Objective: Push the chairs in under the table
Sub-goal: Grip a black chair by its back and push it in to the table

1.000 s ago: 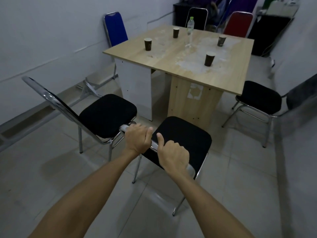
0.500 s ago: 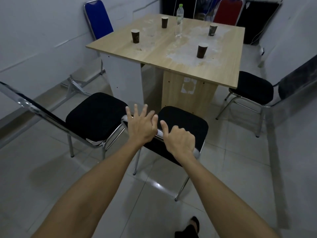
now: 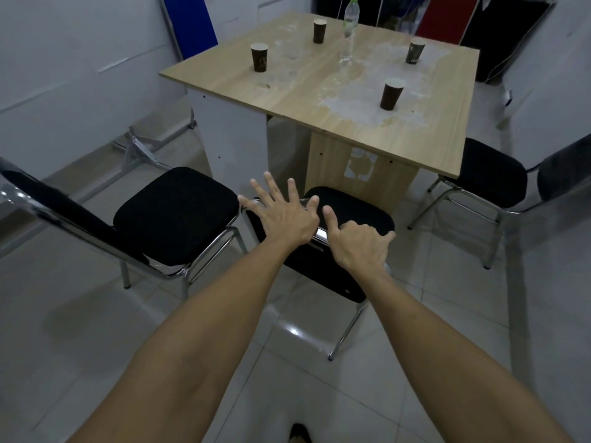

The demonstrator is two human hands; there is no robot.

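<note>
Under my left hand (image 3: pixel 283 215) runs the chrome top rail of the middle chair (image 3: pixel 348 215); my fingers (image 3: pixel 271 187) are spread wide and straight, the palm laid on the rail with nothing curled round it. Just right of them, my right hand (image 3: pixel 358 241) rests on the same rail with its fingers bent over the far side and the thumb (image 3: pixel 329 215) lifted off, pointing forward. Beyond the fingertips lies the chair's black seat, its front edge reaching the wooden panel below the table (image 3: pixel 287 91), so the seat sits partly beneath the top's near edge.

Left of my left hand, almost touching the little finger, stands a second black chair (image 3: pixel 176 212), turned at an angle and clear of the table. Well to the right of my right hand a third black chair (image 3: pixel 492 174) sits at the table's right side with its seat partly under the edge. Past the fingers, on the tabletop, four dark paper cups (image 3: pixel 390 94) stand apart, and a clear water bottle (image 3: pixel 348 30) stands near the far edge. Behind the table I can see a blue chair back (image 3: pixel 188 24) at the left and a red one (image 3: pixel 444 22) at the right. Pale glossy floor tiles (image 3: pixel 96 330) lie under my forearms.
</note>
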